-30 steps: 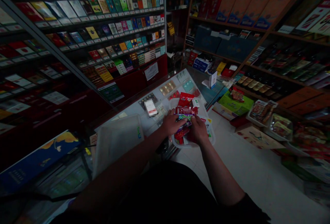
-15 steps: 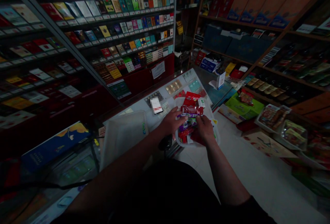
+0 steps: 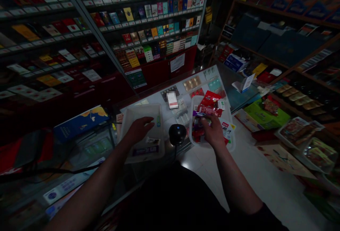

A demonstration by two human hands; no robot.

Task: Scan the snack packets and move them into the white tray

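My left hand (image 3: 140, 129) is over the left white plastic bin (image 3: 127, 116), its fingers stretched and nothing visible in them. In that bin lie a dark purple bar (image 3: 146, 150), a small white-and-dark packet (image 3: 153, 140) and a green-blue packet (image 3: 158, 120). My right hand (image 3: 214, 130) reaches into the right clear plastic bin (image 3: 191, 131), fingers closed at the end of a purple-wrapped bar (image 3: 198, 114). Around it are a red packet (image 3: 211, 99), a red-wrapped bar (image 3: 214, 111) and a white-and-red packet (image 3: 227, 128). My right fingertips are partly hidden among the wrappers.
Between the bins stands a black rounded device (image 3: 177, 134) on the glass counter (image 3: 183, 107). A phone-like item with a blurred screen (image 3: 172, 100) lies behind it. A blue box (image 3: 81, 123) is at left. Cigarette shelves (image 3: 148, 20) line the back; snack trays (image 3: 293, 130) stand right.
My left hand has left the right bin and moved left over the left bin, where a purple bar and a small packet now show. My right hand stays in the right bin. The view has shifted.
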